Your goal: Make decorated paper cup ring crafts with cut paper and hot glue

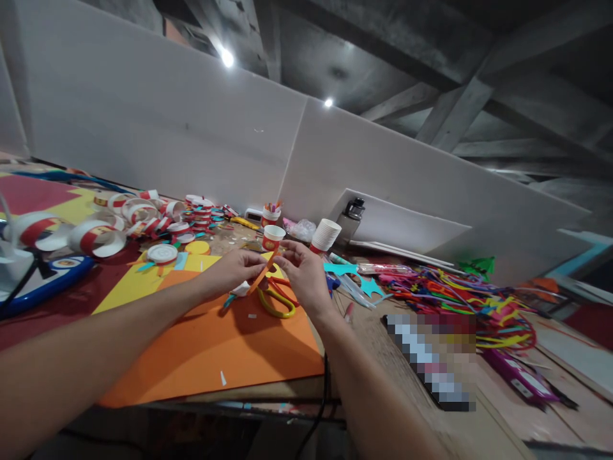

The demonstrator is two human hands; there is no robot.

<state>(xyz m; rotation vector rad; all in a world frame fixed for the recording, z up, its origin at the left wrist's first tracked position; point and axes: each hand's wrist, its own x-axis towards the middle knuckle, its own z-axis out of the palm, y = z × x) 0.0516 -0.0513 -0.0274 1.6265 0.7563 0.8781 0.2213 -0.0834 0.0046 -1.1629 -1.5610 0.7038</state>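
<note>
My left hand (234, 271) and my right hand (302, 271) are close together above an orange sheet (239, 345). Between them is a narrow orange strip (262, 273), pinched by the fingers of both hands. Just below the strip, yellow-handled scissors (280, 306) lie on the orange sheet. A small white piece with a blue-green tip (230, 300) shows under my left hand. Directly behind the hands stands a red and white paper cup (272, 237).
Cut paper cup rings (138, 211) lie at the left. Behind my right hand are stacked cups (325, 235) and a dark bottle (351, 222). Colourful pipe cleaners (445, 287) and a purple packet (520, 378) lie at the right. White boards stand behind.
</note>
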